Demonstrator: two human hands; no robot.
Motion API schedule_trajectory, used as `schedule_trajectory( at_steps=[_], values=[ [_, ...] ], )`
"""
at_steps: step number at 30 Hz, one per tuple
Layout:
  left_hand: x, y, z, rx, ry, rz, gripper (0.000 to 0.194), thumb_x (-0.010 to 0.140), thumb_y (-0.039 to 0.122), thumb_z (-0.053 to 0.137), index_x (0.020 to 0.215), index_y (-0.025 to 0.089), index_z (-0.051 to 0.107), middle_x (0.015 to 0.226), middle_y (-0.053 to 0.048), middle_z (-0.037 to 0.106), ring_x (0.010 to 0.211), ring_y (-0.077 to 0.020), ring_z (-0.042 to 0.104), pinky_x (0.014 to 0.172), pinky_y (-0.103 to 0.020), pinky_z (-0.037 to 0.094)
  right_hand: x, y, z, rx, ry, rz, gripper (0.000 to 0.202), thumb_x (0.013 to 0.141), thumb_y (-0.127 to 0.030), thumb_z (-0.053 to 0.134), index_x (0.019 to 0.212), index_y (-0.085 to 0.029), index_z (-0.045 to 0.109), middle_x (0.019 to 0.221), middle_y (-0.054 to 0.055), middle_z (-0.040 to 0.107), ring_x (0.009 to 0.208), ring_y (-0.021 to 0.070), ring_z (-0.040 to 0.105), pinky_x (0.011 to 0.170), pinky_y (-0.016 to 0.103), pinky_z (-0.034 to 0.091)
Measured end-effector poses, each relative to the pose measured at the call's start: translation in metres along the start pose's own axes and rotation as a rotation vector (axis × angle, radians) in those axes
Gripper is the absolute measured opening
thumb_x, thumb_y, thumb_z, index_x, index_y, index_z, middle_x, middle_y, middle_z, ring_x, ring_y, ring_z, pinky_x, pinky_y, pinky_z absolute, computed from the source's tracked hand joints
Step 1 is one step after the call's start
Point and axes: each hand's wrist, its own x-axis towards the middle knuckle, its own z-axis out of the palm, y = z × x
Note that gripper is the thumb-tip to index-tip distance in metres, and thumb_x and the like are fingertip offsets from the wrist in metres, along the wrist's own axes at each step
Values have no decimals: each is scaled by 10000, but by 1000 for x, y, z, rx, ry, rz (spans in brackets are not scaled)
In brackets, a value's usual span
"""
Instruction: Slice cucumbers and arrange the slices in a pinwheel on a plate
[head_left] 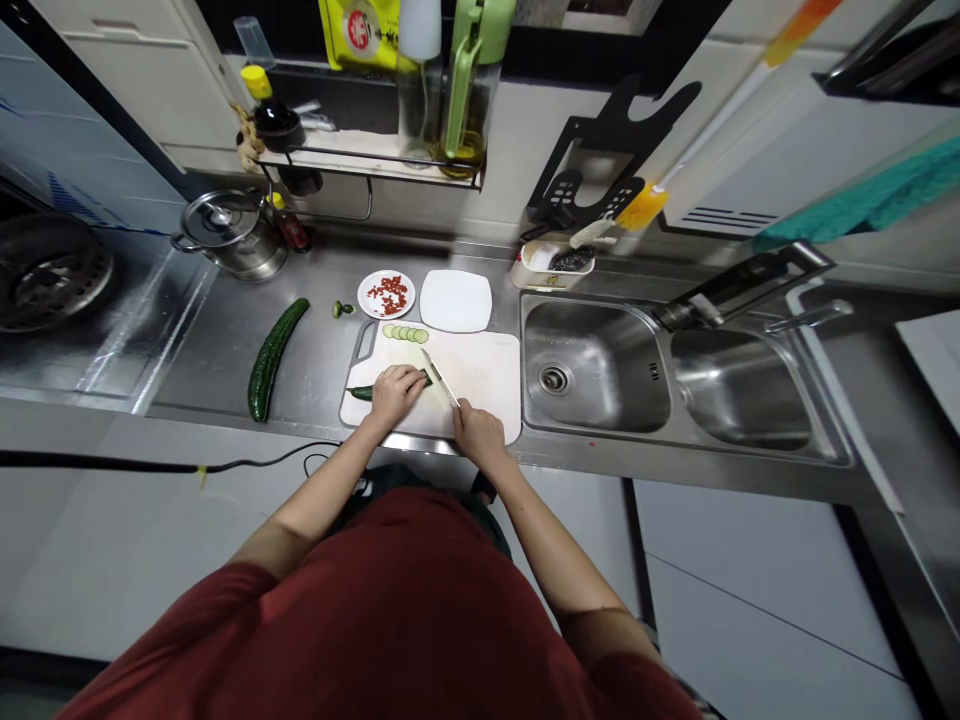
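On the white cutting board (491, 365) lies a dark green cucumber (361, 393), partly covered by my left hand (397, 396), whose curled fingers press on it near its right end. My right hand (480, 433) is wrapped round the handle of a kitchen knife (440, 378). The blade slants up and to the left, close beside the cucumber's cut end; whether it touches is hard to tell. A row of overlapping cucumber slices (405, 333) rests on the board's upper left part.
A whole cucumber (276, 360) and small green end pieces (343, 309) lie left of the board. Behind it stand a plate of chopped red bits (387, 295) and a white square plate (455, 300). The steel sink (596, 365) adjoins on the right; a lidded pot (232, 235) stands back left.
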Motion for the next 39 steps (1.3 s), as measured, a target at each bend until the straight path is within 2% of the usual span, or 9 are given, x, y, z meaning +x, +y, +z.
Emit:
schedule_trajectory(
  at_steps=[14, 22, 28, 39],
  values=[
    [-2, -3, 4, 18, -16, 8, 273, 917, 390, 488, 1017, 284, 718, 1050, -55, 668, 964, -188, 585, 847, -311, 425, 0, -9, 1, -19, -48, -21, 306, 1001, -282, 247, 1154, -180, 491, 932, 122, 691, 894, 236, 666, 766, 322, 441],
    [-3, -8, 10, 91, 41, 151, 252, 922, 361, 488, 983, 283, 720, 1033, -39, 665, 921, -177, 578, 811, -305, 435, 0, -16, 9, -50, -91, -8, 281, 977, -199, 273, 1147, -158, 494, 921, 144, 691, 891, 240, 676, 740, 315, 469],
    [-3, -9, 12, 149, 66, 199, 238, 916, 352, 501, 958, 275, 723, 1019, -40, 665, 894, -180, 575, 763, -306, 442, 4, -18, 16, -26, -92, 9, 270, 958, -171, 305, 1137, -154, 506, 929, 146, 691, 893, 254, 678, 736, 330, 487],
    [-3, -8, 10, 158, 53, 207, 255, 926, 349, 483, 970, 264, 720, 1033, -42, 664, 908, -177, 573, 766, -301, 444, 6, -16, 8, 3, -105, -10, 271, 958, -158, 294, 1119, -143, 512, 951, 159, 679, 933, 258, 667, 757, 336, 484]
  ],
)
